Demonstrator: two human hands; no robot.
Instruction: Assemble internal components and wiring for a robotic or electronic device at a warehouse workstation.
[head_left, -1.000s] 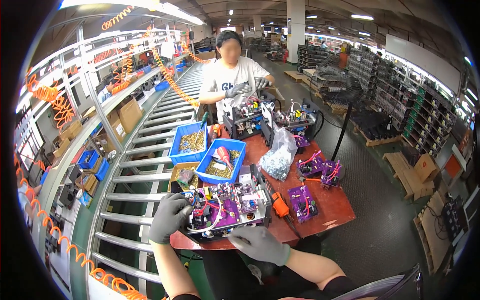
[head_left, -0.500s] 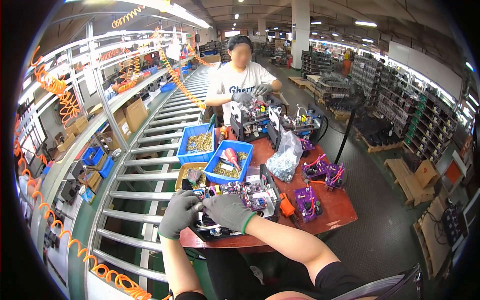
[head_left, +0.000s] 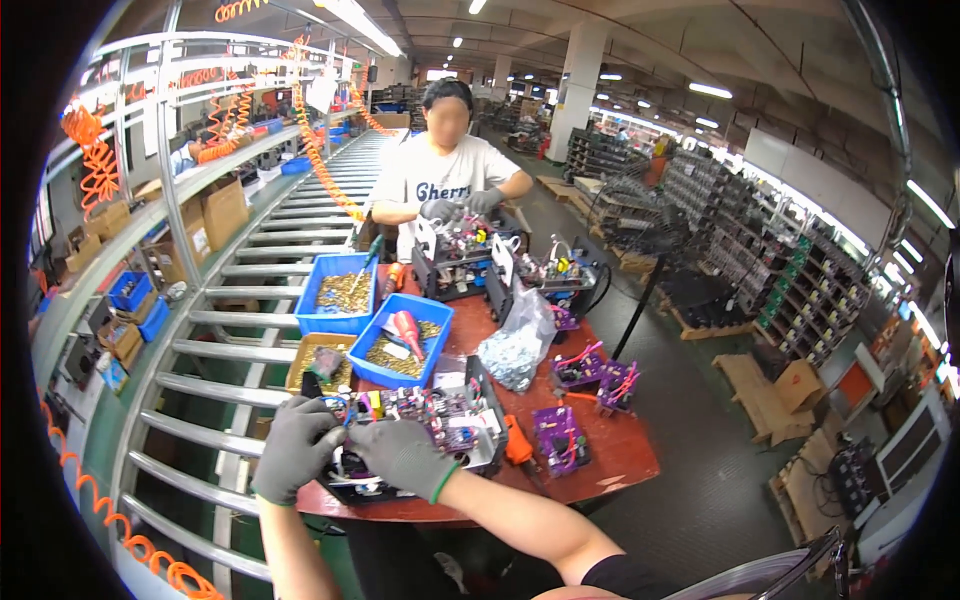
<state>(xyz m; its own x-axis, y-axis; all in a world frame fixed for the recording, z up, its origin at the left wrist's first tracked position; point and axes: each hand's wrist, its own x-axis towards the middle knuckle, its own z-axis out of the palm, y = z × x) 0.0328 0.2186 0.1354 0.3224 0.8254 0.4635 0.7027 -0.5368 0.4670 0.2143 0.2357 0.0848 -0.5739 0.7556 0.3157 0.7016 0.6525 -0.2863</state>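
In front of me, an open device chassis (head_left: 490,440) full of circuit boards and wires lies near the table's front edge. My left hand (head_left: 297,450), in a grey glove, is at its left end with curled fingers. Beside it, my right hand (head_left: 408,458), also gloved, reaches in from the right, its fingertips pinched close to the left ones. Whatever lies between the fingertips is too small and covered to make out. Just behind the chassis stands a blue bin (head_left: 375,378) of brass-coloured screws, with a red-handled screwdriver (head_left: 407,330) lying in it.
Another blue bin (head_left: 312,322) and a cardboard box (head_left: 297,378) stand left, beside the roller conveyor (head_left: 190,445). On the red table (head_left: 620,470) are a plastic bag (head_left: 515,350), an orange-handled tool (head_left: 516,440) and purple circuit boards (head_left: 560,440). A gloved co-worker (head_left: 445,170) handles another chassis opposite.
The whole view has shifted, so table and hands appear further left and slightly lower. Both my hands stay together at the chassis's left end.
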